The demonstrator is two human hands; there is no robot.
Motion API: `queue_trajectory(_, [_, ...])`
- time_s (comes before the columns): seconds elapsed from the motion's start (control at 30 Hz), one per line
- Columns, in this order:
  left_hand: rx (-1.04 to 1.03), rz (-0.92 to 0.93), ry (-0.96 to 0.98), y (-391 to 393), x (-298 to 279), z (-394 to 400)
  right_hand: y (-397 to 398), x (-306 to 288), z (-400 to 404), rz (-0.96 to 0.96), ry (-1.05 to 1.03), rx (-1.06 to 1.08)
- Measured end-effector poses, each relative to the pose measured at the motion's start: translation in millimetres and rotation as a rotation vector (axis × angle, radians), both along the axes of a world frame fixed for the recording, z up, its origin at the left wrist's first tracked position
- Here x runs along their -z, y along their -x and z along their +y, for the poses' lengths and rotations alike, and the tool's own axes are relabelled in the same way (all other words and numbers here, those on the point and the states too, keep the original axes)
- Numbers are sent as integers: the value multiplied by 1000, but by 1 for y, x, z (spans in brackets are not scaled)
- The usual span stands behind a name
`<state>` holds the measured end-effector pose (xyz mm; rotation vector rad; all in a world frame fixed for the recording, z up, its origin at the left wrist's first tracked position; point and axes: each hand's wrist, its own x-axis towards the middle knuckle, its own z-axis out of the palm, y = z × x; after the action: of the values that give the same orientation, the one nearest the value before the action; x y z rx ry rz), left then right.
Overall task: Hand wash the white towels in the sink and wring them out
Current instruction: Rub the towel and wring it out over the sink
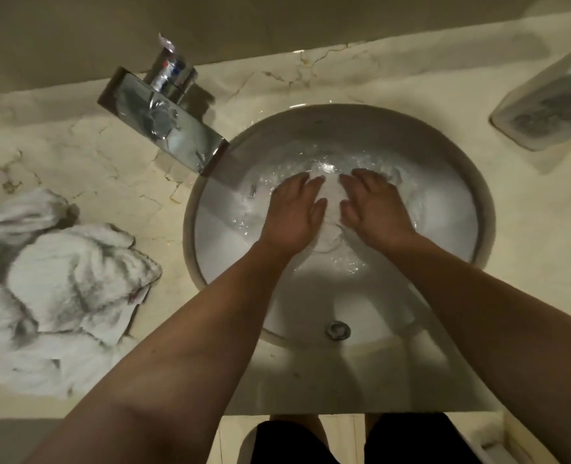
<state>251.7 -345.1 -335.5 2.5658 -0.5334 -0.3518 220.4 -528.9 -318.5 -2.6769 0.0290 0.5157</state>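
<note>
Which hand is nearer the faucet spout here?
Left. The left hand lies flat in the water just right of the faucet spout, while the right hand is beyond it, farther across the sink.

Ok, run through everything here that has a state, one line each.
Sink: holds water.
Towel in sink: under water, pressed by both hands.
Left hand: fingers straight, on the towel.
Right hand: fingers straight, on the towel.
Towels on counter: crumpled heap.
Faucet: flow unclear.
</note>
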Motion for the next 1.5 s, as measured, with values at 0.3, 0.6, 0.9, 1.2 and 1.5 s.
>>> queue_trajectory(0.3, [-157,77,-76,0,44,-14,-10,53,-4,-70,106,29])
queue_trajectory(0.6, [-423,-72,-60,-46,42,-42,-51,53,14,-172,241,130])
queue_trajectory(0.9, [-268,263,39,-57,40,-20,-49,34,28,-20,206,255])
queue_trajectory(1.2, [-230,-57,3,23,41,4,-6,35,42,-345,23,394])
queue_trajectory(1.5, [-425,-341,34,0,73,-8,-14,67,43,-435,-34,78])
